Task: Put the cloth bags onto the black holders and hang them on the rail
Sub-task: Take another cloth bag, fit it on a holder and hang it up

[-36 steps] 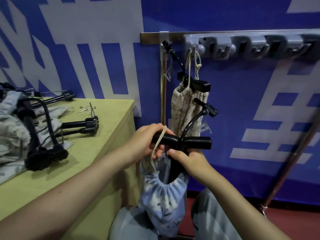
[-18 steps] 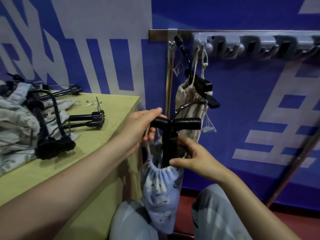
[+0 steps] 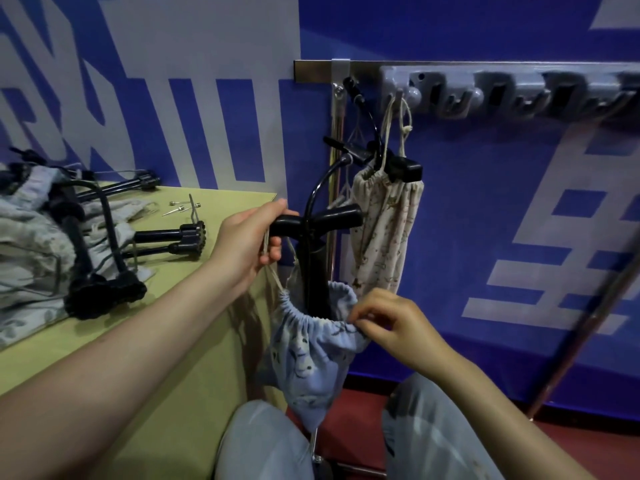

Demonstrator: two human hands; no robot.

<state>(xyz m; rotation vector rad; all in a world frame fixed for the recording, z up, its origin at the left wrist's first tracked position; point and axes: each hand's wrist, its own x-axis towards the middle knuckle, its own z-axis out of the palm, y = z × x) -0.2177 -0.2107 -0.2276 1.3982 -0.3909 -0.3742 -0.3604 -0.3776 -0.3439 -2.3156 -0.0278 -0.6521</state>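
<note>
Currently: left hand [image 3: 247, 242] grips black holder [image 3: 317, 221] and drawstring; right hand [image 3: 391, 320] pinches blue bag [image 3: 311, 355] rim below the holder. Best pulled up evenly, cord kept taut.

Both forearms are bare from the frame's near edge to the wrists; no sleeves, watch or jewellery show on the left hand [image 3: 247, 242] or the right hand [image 3: 398, 327]. The legs, at the near edge, wear light blue-grey trousers [image 3: 433, 441], creased at both knees.
</note>
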